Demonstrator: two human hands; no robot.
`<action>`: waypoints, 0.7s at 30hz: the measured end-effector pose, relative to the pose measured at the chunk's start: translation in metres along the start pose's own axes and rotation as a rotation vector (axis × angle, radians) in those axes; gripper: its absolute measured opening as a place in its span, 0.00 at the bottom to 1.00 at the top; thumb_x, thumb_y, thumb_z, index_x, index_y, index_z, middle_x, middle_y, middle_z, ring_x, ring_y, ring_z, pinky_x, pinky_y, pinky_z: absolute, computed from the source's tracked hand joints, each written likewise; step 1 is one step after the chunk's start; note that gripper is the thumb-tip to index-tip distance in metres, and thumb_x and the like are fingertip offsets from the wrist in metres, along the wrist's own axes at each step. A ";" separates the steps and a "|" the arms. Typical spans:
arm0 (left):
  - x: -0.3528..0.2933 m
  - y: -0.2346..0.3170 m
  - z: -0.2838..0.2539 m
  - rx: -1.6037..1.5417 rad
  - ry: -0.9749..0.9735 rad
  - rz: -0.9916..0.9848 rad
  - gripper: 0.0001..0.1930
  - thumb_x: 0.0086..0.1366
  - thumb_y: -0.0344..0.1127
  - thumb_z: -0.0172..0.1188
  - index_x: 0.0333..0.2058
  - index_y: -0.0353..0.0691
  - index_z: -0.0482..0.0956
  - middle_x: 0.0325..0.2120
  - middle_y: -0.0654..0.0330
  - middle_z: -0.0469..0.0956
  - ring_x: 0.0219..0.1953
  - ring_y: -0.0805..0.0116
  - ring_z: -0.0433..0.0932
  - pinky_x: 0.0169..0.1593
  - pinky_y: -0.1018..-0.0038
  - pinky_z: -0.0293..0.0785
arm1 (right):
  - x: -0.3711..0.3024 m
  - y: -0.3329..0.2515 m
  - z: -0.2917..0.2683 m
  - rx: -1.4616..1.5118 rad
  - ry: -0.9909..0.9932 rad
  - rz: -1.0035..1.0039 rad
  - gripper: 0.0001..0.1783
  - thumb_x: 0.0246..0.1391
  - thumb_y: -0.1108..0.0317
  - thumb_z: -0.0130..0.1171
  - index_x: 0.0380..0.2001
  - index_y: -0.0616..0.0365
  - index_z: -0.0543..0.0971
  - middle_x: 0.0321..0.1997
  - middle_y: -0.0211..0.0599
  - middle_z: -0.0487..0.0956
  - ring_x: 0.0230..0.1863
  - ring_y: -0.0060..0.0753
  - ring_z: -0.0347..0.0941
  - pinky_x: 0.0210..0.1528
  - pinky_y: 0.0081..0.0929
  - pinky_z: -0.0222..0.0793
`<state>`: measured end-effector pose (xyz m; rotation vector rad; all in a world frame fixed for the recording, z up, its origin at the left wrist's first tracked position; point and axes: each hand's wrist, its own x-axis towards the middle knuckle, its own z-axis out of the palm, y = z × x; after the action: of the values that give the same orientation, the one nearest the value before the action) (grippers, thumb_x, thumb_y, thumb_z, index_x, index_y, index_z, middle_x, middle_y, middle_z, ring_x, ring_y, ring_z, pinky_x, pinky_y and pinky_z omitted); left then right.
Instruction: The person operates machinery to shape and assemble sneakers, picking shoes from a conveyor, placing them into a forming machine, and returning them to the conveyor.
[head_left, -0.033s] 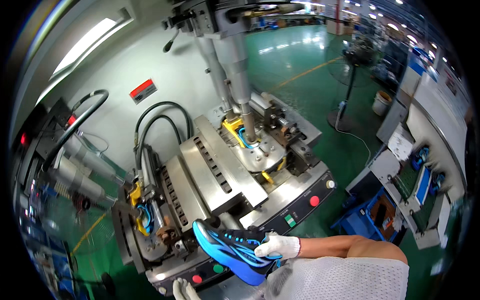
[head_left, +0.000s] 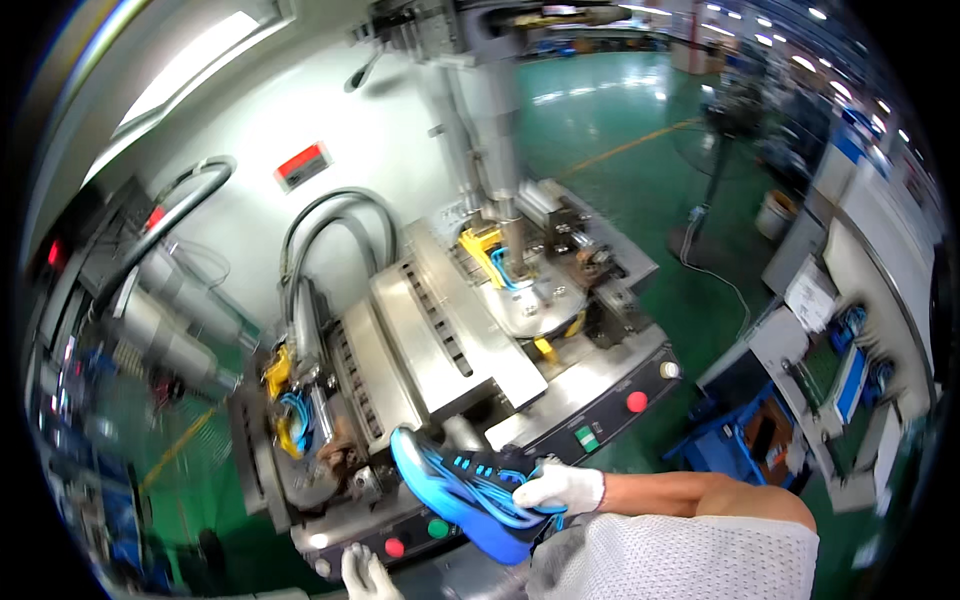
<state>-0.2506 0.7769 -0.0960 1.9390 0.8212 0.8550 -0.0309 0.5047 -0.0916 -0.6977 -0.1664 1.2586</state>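
Note:
A black and blue sports shoe point(head_left: 475, 490) is held in front of the press machine, its toe pointing up and left and its bright blue sole turned down and left. My right hand point(head_left: 558, 488), in a white knit glove, is closed around the heel and collar end. At the lower edge, my left hand point(head_left: 368, 574), also gloved, shows only in part. Its visible fingers are stretched out with nothing seen in them, near the left end of the control panel point(head_left: 545, 446) with its red and green buttons.
Steel clamping blocks point(head_left: 440, 335) fill the machine's middle. Two stations with yellow pads point(head_left: 482, 245) and metal cylinders stand either side. At right are a rack point(head_left: 815, 400) holding blue-black shoes, a blue crate point(head_left: 735, 440) and a floor fan point(head_left: 735, 110).
The whole view has shifted slightly, with blur, so the machine appears a little further right. My right hand still holds the shoe in nearly the same place.

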 end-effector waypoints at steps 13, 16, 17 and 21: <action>0.193 -0.027 0.068 0.341 -0.169 0.257 0.20 0.68 0.37 0.59 0.58 0.39 0.75 0.55 0.49 0.76 0.58 0.50 0.75 0.62 0.62 0.70 | -0.016 -0.038 -0.012 0.067 0.143 -0.280 0.41 0.45 0.84 0.59 0.67 0.65 0.66 0.60 0.48 0.78 0.48 0.41 0.82 0.48 0.35 0.83; 0.242 -0.074 0.109 0.453 -0.174 0.301 0.29 0.66 0.39 0.61 0.64 0.42 0.68 0.60 0.44 0.71 0.62 0.45 0.71 0.64 0.58 0.67 | -0.012 -0.041 -0.013 0.087 0.187 -0.331 0.48 0.43 0.82 0.64 0.71 0.63 0.61 0.65 0.46 0.73 0.60 0.42 0.75 0.61 0.41 0.76; 0.256 -0.088 0.122 0.483 -0.150 0.243 0.33 0.65 0.41 0.63 0.66 0.40 0.65 0.60 0.42 0.70 0.62 0.43 0.70 0.65 0.57 0.66 | -0.016 -0.045 -0.011 0.051 0.200 -0.303 0.49 0.44 0.80 0.66 0.71 0.64 0.60 0.66 0.46 0.73 0.61 0.42 0.74 0.62 0.40 0.75; 0.302 -0.103 0.183 0.642 -0.078 0.085 0.47 0.58 0.49 0.69 0.70 0.36 0.55 0.60 0.36 0.70 0.61 0.39 0.72 0.64 0.52 0.66 | -0.019 -0.054 -0.003 -0.043 0.223 -0.314 0.58 0.43 0.64 0.76 0.74 0.65 0.55 0.71 0.46 0.67 0.66 0.43 0.69 0.69 0.42 0.67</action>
<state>0.0403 0.9828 -0.1850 2.5606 1.0605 0.5967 0.0087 0.4791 -0.0589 -0.8090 -0.1144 0.8732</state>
